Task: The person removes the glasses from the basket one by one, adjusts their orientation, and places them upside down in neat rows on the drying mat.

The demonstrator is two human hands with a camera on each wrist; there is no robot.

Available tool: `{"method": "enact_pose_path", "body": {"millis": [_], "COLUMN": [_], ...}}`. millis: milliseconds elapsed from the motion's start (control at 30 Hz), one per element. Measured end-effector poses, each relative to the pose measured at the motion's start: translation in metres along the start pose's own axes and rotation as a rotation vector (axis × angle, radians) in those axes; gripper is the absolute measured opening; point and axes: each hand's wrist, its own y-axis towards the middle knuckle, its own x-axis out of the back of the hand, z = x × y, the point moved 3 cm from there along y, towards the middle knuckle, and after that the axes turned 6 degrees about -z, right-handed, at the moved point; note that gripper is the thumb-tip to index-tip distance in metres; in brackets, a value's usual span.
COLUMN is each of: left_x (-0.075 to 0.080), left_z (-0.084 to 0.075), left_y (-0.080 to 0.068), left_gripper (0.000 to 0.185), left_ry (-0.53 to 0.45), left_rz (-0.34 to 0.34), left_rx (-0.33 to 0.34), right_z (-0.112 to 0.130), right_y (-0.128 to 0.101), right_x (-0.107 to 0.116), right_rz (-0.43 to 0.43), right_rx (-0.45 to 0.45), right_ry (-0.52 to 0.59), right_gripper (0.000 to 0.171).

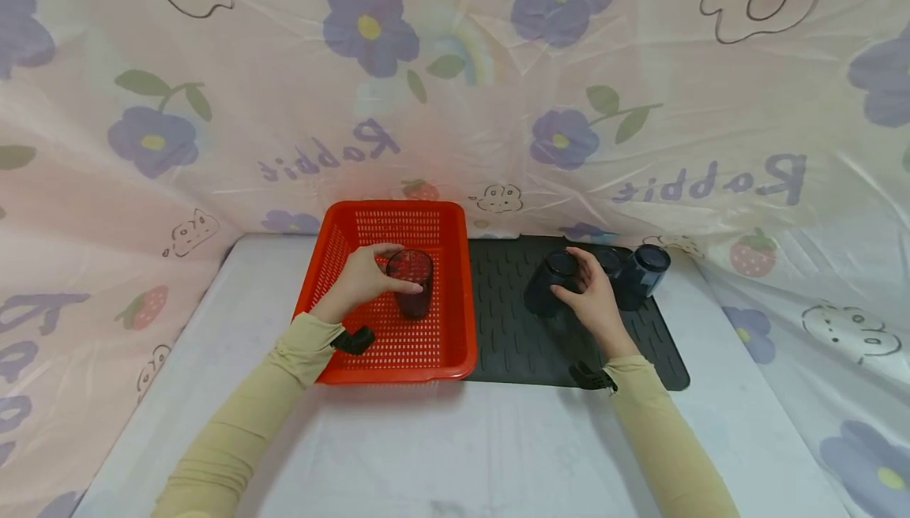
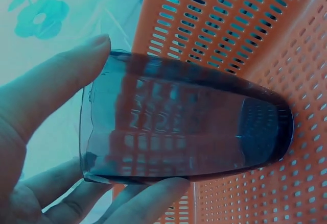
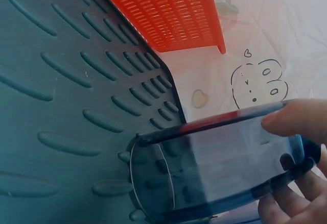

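My left hand (image 1: pixel 365 275) grips a dark tinted drinking glass (image 1: pixel 415 305) near its rim, thumb on one side and fingers on the other. That glass (image 2: pixel 179 122) stands mouth up inside the red basket (image 1: pixel 469 328), its base close to the perforated floor. Over the black ribbed mat (image 1: pixel 498 320), my right hand (image 1: pixel 593 301) pinches a second dark glass (image 1: pixel 543 289) by its base end. In the right wrist view this glass (image 3: pixel 230 165) is mouth down, its rim right at the mat.
Two more dark glasses stand on the mat's right side: one at the outer edge (image 1: pixel 643 273), another (image 1: pixel 607 260) partly hidden behind my right hand. The basket's right wall borders the mat. A patterned curtain (image 1: pixel 455 123) hangs behind the white table (image 1: pixel 455 447).
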Motion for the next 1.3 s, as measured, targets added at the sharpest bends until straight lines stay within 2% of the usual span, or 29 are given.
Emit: {"method": "enact_pose_path", "body": {"millis": [200,300,533,767,1100,1300], "left_x": [0.004,0.008,0.013,0.016,0.021,0.025], "left_z": [0.000,0.001,0.002,0.003,0.000,-0.007], "left_y": [-0.004,-0.007,-0.014,-0.016,-0.016,-0.018], "left_gripper": [0.085,0.084,0.079,0.078,0.081,0.082], "left_ry": [0.031,0.036,-0.057,-0.089,-0.174,-0.169], "left_rz": [0.002,-0.004,0.015,-0.014,-0.043,-0.083], "left_rx": [-0.002,0.018,0.078,0.078,0.102,0.055], "right_z": [0.000,0.000,0.008,0.029,0.003,0.004], "right_y": [0.000,0.000,-0.001,-0.008,-0.002,-0.001], "right_x": [-0.001,-0.002,-0.002,-0.002,0.000,0.000], "right_rz": [0.002,0.004,0.018,0.021,0.003,-0.013], "right_rx": [-0.004,-0.009,-0.034,-0.044,-0.013,-0.008], "right_ry": [0.006,0.005,0.019,0.058,0.031,0.030], "right_gripper": [0.071,0.071,0.070,0.069,0.068,0.068]}}
